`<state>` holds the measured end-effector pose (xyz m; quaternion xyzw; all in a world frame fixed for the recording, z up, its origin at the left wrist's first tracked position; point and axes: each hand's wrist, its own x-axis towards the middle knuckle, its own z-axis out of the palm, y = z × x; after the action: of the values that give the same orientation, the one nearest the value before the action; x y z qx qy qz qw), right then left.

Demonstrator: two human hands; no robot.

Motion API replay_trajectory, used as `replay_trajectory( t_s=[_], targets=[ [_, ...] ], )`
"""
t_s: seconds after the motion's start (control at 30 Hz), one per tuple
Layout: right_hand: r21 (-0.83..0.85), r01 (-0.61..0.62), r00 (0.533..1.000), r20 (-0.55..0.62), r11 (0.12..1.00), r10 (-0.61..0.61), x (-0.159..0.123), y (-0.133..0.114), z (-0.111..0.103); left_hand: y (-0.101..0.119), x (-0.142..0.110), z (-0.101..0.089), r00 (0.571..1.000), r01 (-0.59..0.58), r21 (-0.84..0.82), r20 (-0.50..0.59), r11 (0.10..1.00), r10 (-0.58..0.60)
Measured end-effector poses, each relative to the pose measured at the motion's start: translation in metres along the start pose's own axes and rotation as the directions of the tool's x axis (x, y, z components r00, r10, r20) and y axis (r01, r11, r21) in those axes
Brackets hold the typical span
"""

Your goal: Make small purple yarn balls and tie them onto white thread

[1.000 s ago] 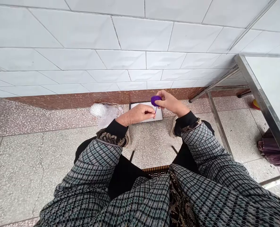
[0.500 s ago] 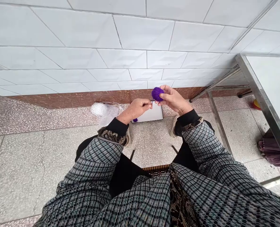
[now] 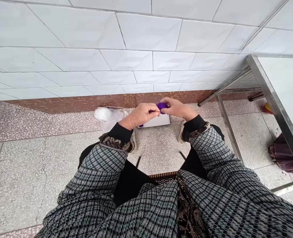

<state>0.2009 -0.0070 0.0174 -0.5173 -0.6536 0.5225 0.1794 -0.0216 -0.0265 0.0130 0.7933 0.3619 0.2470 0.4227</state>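
2 hands [image 3: 175, 108] at 1 purp. yarn ball [image 3: 161, 106], 1 tray [image 3: 158, 122] below.

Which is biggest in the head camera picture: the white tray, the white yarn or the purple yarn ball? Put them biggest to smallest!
1. White tray, though hands cover part.
2. White yarn.
3. Purple yarn ball, partly hidden by the right hand.

That's only how they look here.

Ball of purple yarn [image 3: 162, 106], compactly wound and rounded, held between the right fingers [image 3: 170, 101], which partly cover it; its left side lies close beside the left fingers [image 3: 152, 107].
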Motion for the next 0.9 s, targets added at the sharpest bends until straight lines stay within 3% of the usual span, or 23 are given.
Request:
replay_trajectory(
  t_s=[0.1,0.17,0.3,0.4,0.53,0.63,0.7,0.77,0.9],
  targets=[
    [0.026,-0.025,0.960,0.279,0.999,0.017,-0.007,-0.005,-0.001,-0.002,0.000,-0.005,0.992,0.013,0.029,-0.127,0.999,-0.009],
    [0.168,-0.026,0.932,0.362,0.985,-0.037,-0.009,-0.006,-0.002,-0.005,0.001,-0.006,0.983,0.028,0.020,-0.180,0.999,-0.024],
    [0.517,-0.043,0.955,0.272,0.855,-0.116,-0.007,-0.004,-0.002,-0.015,0.005,-0.001,0.952,0.106,-0.086,-0.280,0.991,-0.126],
    [0.656,-0.022,0.977,0.175,0.755,-0.123,-0.007,-0.002,-0.004,-0.024,0.008,0.004,0.906,0.152,-0.136,-0.376,0.979,-0.193],
    [0.640,-0.100,0.938,0.316,0.762,-0.142,-0.008,-0.002,-0.005,-0.029,0.009,0.005,0.878,0.135,-0.118,-0.445,0.984,-0.174],
    [0.579,-0.200,0.916,0.396,0.790,-0.059,-0.007,-0.002,-0.003,-0.022,0.006,0.001,0.890,0.041,-0.110,-0.448,0.993,-0.087],
    [0.597,-0.212,0.952,0.303,0.773,0.027,-0.004,-0.002,-0.002,-0.015,0.002,-0.002,0.910,-0.023,-0.118,-0.413,0.993,-0.028],
    [0.665,-0.170,0.985,0.138,0.728,0.104,0.000,-0.001,-0.002,-0.007,-0.002,-0.003,0.938,-0.059,-0.122,-0.345,0.991,0.013],
    [0.744,-0.049,0.971,-0.122,0.666,0.208,0.007,0.000,-0.007,0.006,-0.004,-0.003,0.989,-0.084,-0.112,-0.127,0.990,0.069]
  ],
)
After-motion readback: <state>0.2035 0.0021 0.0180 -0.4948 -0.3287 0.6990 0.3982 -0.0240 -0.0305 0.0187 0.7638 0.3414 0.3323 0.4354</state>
